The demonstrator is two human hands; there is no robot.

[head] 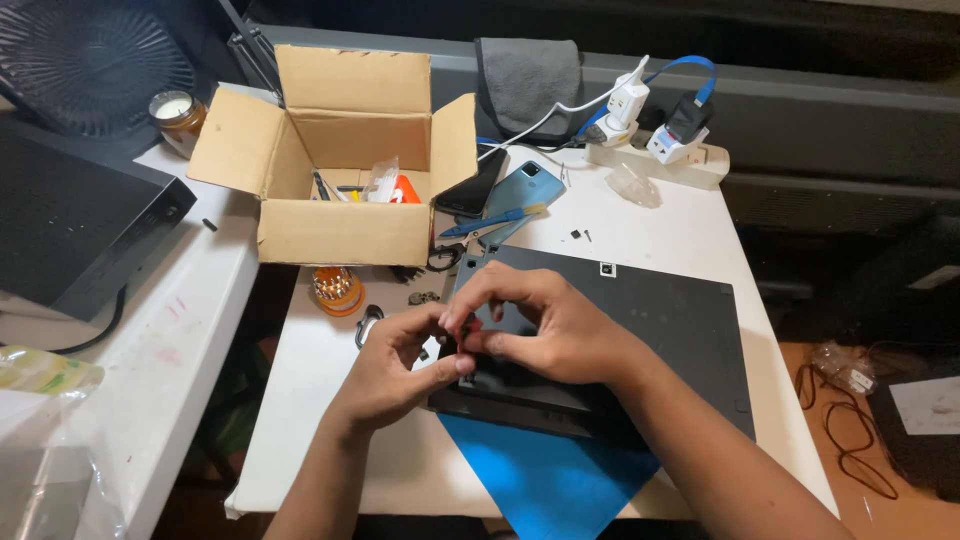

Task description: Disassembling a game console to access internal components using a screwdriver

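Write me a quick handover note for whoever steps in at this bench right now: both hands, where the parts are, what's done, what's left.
Left hand: fingertips pinching at the near-left corner of the black laptop base, thumb against the right hand.
Right hand: curled over the same corner, fingers pressing down; what sits under them is hidden.
Parts: base lies underside-up on a blue mat. Two tiny dark bits lie loose behind it, beside a teal phone.
Done: not readable here.
Left: the hands are at that corner.

white table (700,240), second white desk (170,330), orange-brown floor (900,500), dark wall (850,60)
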